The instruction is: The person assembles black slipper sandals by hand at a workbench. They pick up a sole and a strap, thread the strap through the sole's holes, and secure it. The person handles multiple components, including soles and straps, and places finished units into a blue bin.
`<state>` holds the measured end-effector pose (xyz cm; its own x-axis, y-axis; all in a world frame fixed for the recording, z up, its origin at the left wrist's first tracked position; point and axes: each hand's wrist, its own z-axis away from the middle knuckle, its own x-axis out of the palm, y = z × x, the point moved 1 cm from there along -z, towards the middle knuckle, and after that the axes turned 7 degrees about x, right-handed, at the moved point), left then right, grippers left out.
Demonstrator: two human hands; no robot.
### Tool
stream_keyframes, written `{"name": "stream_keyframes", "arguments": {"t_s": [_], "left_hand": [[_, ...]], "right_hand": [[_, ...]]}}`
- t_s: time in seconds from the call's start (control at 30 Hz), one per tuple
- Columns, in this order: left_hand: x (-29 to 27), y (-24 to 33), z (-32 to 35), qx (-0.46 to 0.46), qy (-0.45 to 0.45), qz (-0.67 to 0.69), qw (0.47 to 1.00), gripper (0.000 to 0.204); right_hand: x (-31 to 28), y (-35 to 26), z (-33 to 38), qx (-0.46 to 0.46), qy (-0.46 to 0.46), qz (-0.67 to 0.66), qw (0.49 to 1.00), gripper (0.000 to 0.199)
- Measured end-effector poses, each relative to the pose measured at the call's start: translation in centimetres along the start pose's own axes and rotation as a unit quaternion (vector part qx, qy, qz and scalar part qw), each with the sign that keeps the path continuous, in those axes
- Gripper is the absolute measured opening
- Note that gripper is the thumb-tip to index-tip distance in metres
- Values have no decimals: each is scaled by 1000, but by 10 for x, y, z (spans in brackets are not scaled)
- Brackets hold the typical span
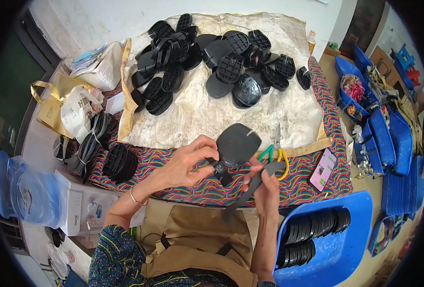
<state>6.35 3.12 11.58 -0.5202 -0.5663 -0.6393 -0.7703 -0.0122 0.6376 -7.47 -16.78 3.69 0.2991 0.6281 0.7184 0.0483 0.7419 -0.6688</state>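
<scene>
- The tabletop (183, 184), under a wavy multicoloured cloth, fills the middle of my view from 9 to 3 o'clock.
- A worn pale sheet (250, 112) lies over the cloth toward 12 o'clock, its near edge just above my hands.
- A heap of black plastic shoe-sole pieces (212, 57) sits on that sheet at 12 o'clock, some ribbed side up, some smooth.
- A blue plastic tub (339, 260) stands at 4 to 5 o'clock below the tabletop edge, with black pieces stacked on edge in rows inside it.
- More blue trays (389, 138) crowd the floor at 3 o'clock.
- A clear water jug on a white dispenser (27, 191) stands at 8 o'clock.
- A small stack of ribbed black pieces (118, 162) rests on the cloth at 9 o'clock, well apart from my hands.
- The black sole piece (238, 143) I am working on is near the centre, held up over the near edge of the sheet, smooth face toward me.
- My left hand (188, 165) comes in from 7 o'clock and pinches the narrow lower end of that piece between thumb and fingertips.
- My right hand (264, 189) comes up from 5 o'clock, fingers closed around a dark strap (250, 193) that slants down toward my apron.
- Scissors with green and yellow handles (275, 150) lie just right of the piece, at 2 o'clock from my right hand.
- A phone (323, 169) lies on the cloth at 3 o'clock.
</scene>
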Motion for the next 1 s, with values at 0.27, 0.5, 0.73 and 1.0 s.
{"name": "stream_keyframes", "arguments": {"t_s": [0.27, 0.5, 0.73, 1.0], "left_hand": [[6, 18, 9, 43, -62, -9, 997, 31], [7, 21, 25, -5, 60, 144, 988, 26], [-23, -39, 43, -250, 404, 261, 841, 19], [17, -154, 10, -271, 422, 405, 764, 25]], "right_hand": [[-10, -11, 15, -42, 18, 68, 997, 26], [-16, -8, 43, -68, 115, -20, 991, 23], [-60, -42, 76, -189, 148, 25, 971, 20], [-29, -20, 86, -185, 114, 140, 966, 13]]}}
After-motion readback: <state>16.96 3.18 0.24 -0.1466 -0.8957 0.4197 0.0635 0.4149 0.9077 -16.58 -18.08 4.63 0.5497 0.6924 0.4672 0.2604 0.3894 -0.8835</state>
